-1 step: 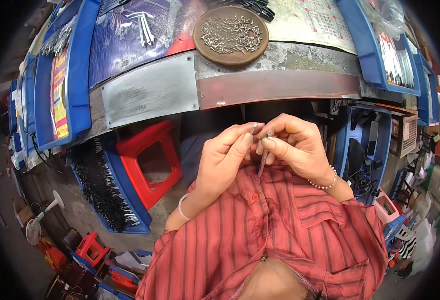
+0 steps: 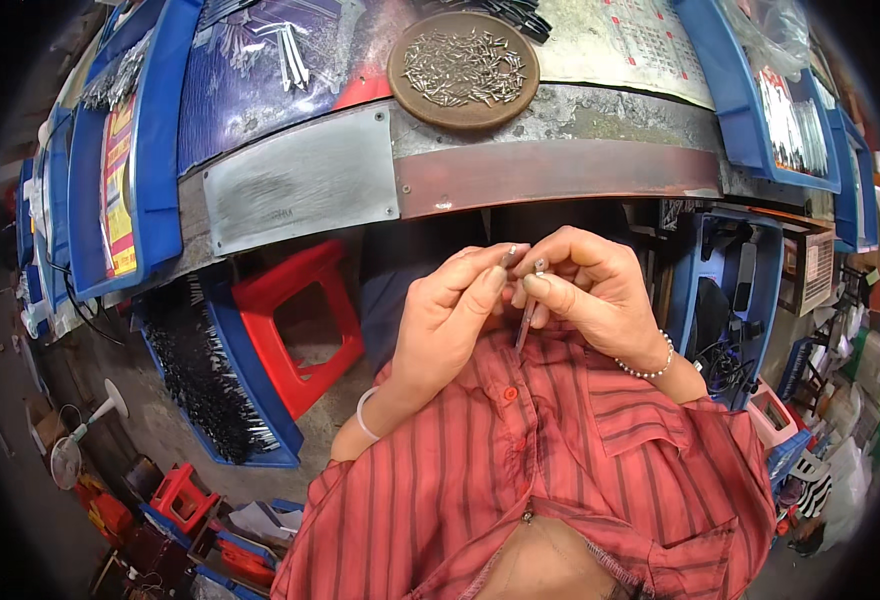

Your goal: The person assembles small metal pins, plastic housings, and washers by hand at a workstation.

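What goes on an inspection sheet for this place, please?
Surface: scuffed grey workbench, bearing a round brown dish of small silvery metal pieces.
Job's things: slim grey metal rod, pinched in the right hand.
Clutter: blue plastic bin crowded with thin dark strips.
Hands: right hand closed on the rod; left hand close beside it, fingertip contents too small to tell.
Cables: tangled black cables, on the right.
Surroundings: red plastic stool beside the bin.

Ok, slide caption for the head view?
Left hand and right hand pinch small metal parts by a bench with a round tray.
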The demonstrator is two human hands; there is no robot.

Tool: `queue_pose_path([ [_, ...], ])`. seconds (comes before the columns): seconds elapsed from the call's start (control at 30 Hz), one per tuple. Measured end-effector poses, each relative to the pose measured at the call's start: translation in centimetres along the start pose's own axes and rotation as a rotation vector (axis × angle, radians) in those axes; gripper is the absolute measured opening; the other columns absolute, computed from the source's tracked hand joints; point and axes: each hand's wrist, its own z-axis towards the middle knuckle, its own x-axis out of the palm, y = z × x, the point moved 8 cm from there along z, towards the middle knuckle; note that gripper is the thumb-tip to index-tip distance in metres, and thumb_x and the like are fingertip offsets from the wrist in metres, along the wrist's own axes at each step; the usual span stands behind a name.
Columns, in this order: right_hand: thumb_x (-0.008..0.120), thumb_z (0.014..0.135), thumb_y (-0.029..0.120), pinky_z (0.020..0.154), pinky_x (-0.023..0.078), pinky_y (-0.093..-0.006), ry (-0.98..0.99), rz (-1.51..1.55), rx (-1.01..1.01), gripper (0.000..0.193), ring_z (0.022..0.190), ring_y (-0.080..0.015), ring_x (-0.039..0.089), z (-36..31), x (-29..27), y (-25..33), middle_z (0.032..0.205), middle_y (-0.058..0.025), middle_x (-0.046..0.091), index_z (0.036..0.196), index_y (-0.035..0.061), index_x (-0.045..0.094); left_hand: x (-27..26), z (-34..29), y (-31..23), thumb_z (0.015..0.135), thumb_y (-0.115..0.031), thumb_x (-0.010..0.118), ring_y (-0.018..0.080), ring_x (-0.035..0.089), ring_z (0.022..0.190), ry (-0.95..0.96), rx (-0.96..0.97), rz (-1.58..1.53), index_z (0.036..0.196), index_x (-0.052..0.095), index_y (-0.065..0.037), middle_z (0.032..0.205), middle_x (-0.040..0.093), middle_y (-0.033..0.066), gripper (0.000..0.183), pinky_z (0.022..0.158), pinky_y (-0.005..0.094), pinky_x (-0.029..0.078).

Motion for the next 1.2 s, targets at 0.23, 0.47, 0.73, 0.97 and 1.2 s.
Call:
queue_pose_path([
  [0.23,0.056,0.09,0.01,0.058,0.048,-0.0206,-0.037,-0.063,-0.031,0.014,0.069,-0.0077,0.057,0.4,0.4,0.0,0.08,-0.0062,0.06,0.095,-0.0032,0.055,-0.6,0.2,-0.1,0.089,-0.001,0.054,0.0108,0.057,0.084,0.034,0.08,-0.093,0.109,0.058,0.005,0.1,0.058,0.0068,0.021,0.077,0.0233,0.047],
  [0.47,0.062,0.083,0.006,0.056,0.046,-0.024,-0.155,-0.511,-0.425,0.01,0.065,-0.0116,0.058,0.6,0.3,2.1,0.077,-0.0077,0.061,0.088,-0.002,0.06,-0.8,-0.3,0.1,0.088,-0.001,0.056,0.0062,0.055,0.078,-0.02,-0.004,-0.16,0.103,0.058,0.004,0.091,0.06,0.0041,0.016,0.07,0.0191,0.046],
  [0.73,0.065,0.08,0.007,0.055,0.046,-0.024,-0.146,-0.524,-0.299,0.011,0.063,-0.0125,0.058,0.7,0.8,1.9,0.074,-0.008,0.061,0.085,-0.0021,0.062,-0.5,-0.6,-0.4,0.088,-0.002,0.057,0.0048,0.054,0.069,0.049,0.03,0.094,0.094,0.056,0.002,0.08,0.062,0.0039,0.007,0.062,0.0192,0.044],
  [0.97,0.064,0.081,0.006,0.054,0.046,-0.0225,-0.084,-0.582,-0.302,0.009,0.062,-0.0103,0.059,0.8,1.1,2.1,0.071,-0.0072,0.061,0.084,-0.0022,0.062,-0.1,-0.7,-0.9,0.088,-0.002,0.057,0.0046,0.053,0.065,0.108,0.017,0.225,0.091,0.056,0.002,0.075,0.061,0.0042,0.005,0.058,0.0193,0.043],
  [1.2,0.064,0.084,0.01,0.049,0.042,-0.019,-0.097,-0.185,-0.011,0.013,0.058,-0.005,0.054,1.8,0.6,-0.1,0.068,-0.003,0.06,0.08,-0.0017,0.058,0.2,-0.2,-0.3,0.088,-0.005,0.057,0.008,0.059,0.065,0.106,-0.141,-0.038,0.082,0.051,0.002,0.075,0.064,0.0091,0.011,0.053,0.0196,0.046],
])
